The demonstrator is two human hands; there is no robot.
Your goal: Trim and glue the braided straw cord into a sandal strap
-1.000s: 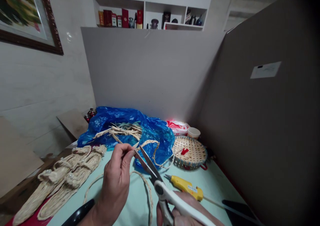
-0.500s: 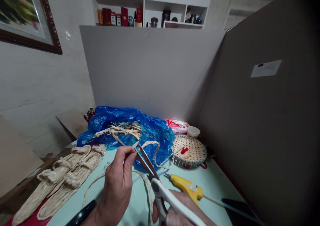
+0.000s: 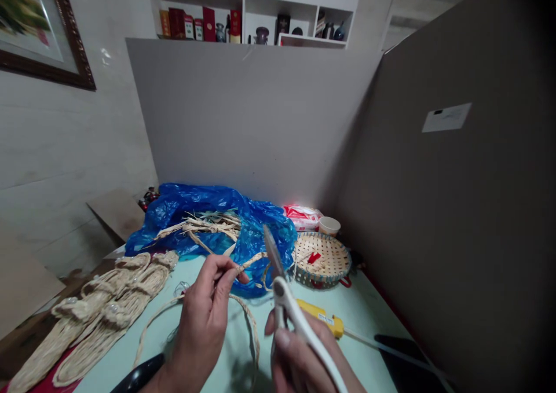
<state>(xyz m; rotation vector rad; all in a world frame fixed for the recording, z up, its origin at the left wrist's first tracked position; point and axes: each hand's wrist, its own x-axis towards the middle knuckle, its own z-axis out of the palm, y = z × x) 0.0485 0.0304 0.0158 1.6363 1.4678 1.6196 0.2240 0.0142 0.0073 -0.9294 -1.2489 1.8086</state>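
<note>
Scissors (image 3: 280, 289) with white handles are held in the closed grip of the right hand (image 3: 299, 352), blades pointing up and away, just beside a braided cord (image 3: 252, 259). The left hand (image 3: 203, 318) pinches this cord between thumb and fingers above the desk (image 3: 226, 373), before a blue plastic bag (image 3: 197, 196); a yellow glue gun (image 3: 321, 316) lies partly hidden behind the right hand.

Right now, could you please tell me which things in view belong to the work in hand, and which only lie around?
In use:
- fibre cord, pinched by the left hand
- scissors, held in the right hand

Lying about, seemingly:
- blue bag with loose fibre
- woven slippers
- yellow glue gun, partly hidden
- shallow basket
</note>
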